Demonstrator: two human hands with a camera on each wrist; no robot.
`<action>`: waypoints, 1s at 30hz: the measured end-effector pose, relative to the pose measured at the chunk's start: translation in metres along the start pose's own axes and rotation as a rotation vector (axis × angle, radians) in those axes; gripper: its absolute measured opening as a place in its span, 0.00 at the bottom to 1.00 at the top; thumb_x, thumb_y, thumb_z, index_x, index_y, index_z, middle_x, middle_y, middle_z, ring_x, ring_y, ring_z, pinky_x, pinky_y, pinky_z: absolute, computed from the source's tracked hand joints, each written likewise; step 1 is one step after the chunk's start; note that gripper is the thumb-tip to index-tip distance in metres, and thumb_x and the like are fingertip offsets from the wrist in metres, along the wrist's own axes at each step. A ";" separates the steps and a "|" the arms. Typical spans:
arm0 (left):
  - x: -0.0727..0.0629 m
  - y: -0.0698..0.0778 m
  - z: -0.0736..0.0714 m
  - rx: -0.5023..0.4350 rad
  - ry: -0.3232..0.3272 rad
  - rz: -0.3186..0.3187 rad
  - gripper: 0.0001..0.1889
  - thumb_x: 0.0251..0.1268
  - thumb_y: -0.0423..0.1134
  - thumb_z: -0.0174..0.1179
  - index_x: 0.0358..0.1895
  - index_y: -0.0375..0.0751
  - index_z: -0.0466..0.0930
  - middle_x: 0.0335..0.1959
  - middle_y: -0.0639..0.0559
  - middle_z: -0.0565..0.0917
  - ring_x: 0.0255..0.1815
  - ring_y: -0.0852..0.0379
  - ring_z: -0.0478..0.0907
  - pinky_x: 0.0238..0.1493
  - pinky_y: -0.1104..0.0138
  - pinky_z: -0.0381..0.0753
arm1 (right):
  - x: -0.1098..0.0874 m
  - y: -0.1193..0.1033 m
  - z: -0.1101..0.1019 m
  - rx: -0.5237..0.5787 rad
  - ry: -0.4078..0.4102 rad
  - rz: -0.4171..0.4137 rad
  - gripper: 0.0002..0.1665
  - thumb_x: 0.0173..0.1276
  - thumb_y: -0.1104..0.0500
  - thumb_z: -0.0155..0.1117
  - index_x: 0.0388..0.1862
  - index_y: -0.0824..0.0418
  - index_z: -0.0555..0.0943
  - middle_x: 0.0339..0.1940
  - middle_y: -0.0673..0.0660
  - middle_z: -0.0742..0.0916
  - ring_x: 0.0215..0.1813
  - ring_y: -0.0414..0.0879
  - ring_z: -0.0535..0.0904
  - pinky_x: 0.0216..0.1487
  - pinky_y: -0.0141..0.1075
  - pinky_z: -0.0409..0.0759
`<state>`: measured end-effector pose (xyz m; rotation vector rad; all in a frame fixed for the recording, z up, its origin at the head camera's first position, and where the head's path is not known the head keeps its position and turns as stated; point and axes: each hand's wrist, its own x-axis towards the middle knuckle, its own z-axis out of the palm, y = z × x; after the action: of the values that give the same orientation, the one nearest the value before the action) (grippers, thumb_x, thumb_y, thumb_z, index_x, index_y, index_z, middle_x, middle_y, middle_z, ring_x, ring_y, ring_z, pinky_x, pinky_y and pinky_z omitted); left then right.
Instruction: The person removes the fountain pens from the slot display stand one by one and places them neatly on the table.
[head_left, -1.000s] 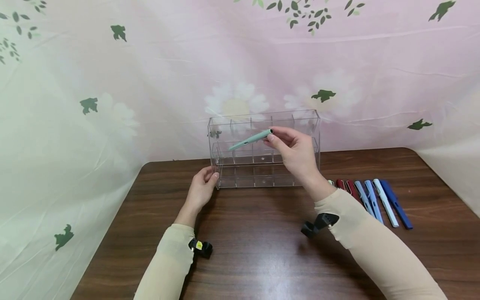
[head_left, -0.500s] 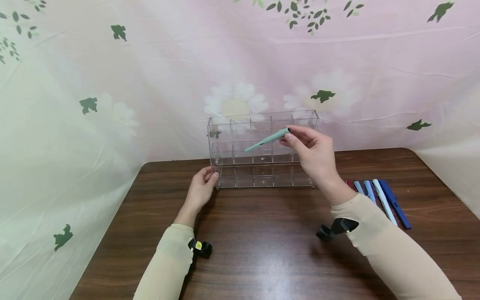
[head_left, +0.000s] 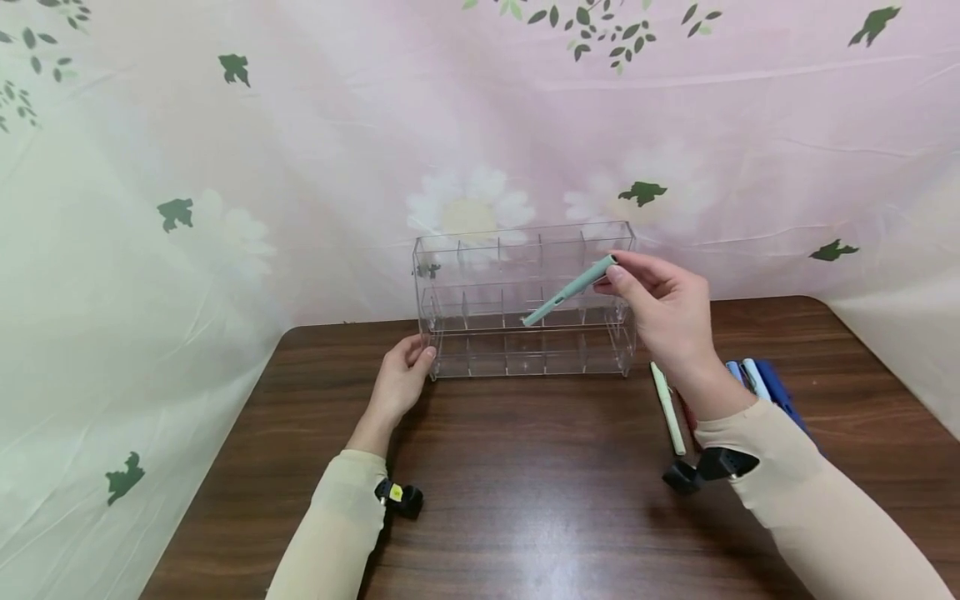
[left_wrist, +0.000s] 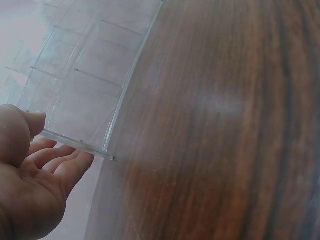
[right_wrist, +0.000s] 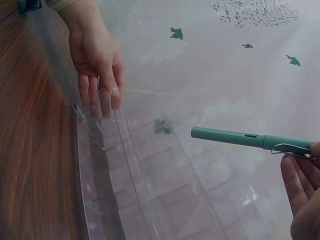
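Note:
A clear acrylic organizer (head_left: 528, 342) with several divided compartments in stepped tiers stands near the back of the table. My left hand (head_left: 402, 377) grips its left side panel, thumb at the front edge and fingers on the outer face. My right hand (head_left: 670, 312) pinches a mint green pen (head_left: 572, 290) by its capped, clip-bearing end. The pen slants down to the left, in front of the organizer's right half and apart from it. In the right wrist view the pen's metal clip (right_wrist: 290, 148) shows beside the fingertips.
On the brown wooden table (head_left: 480, 467), a pale green pen (head_left: 668, 408) lies to the right of the organizer. Blue pens (head_left: 780, 393) and a light one (head_left: 756, 380) lie farther right, partly hidden by my right arm. A floral cloth (head_left: 337, 167) hangs behind.
My right hand has moved to the right with the mint green pen, which now tilts more steeply. The pale green pen has come into view. My left hand has stayed on the organizer.

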<state>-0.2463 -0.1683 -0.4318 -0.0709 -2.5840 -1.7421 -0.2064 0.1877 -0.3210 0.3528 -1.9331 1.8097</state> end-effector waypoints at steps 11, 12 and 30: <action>-0.001 0.001 0.000 0.003 0.003 0.005 0.24 0.86 0.38 0.55 0.76 0.29 0.72 0.71 0.28 0.80 0.73 0.36 0.80 0.75 0.45 0.80 | -0.004 -0.001 -0.026 0.143 0.080 0.037 0.18 0.78 0.62 0.70 0.62 0.68 0.88 0.42 0.46 0.95 0.41 0.38 0.93 0.57 0.24 0.86; -0.001 0.001 0.000 0.001 0.004 0.004 0.24 0.86 0.38 0.56 0.76 0.30 0.72 0.71 0.28 0.80 0.73 0.35 0.80 0.75 0.45 0.79 | -0.004 0.000 -0.028 0.154 0.089 0.043 0.18 0.78 0.62 0.70 0.62 0.69 0.88 0.42 0.47 0.95 0.41 0.38 0.93 0.57 0.24 0.86; -0.002 0.002 0.000 0.012 0.002 0.006 0.25 0.87 0.39 0.55 0.77 0.28 0.70 0.72 0.27 0.80 0.74 0.35 0.79 0.75 0.45 0.79 | -0.015 0.012 -0.080 0.196 0.159 0.099 0.21 0.77 0.63 0.70 0.64 0.72 0.86 0.43 0.49 0.95 0.43 0.37 0.93 0.50 0.27 0.89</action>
<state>-0.2440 -0.1674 -0.4304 -0.0759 -2.5894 -1.7243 -0.1870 0.2663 -0.3371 0.1720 -1.6972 2.0329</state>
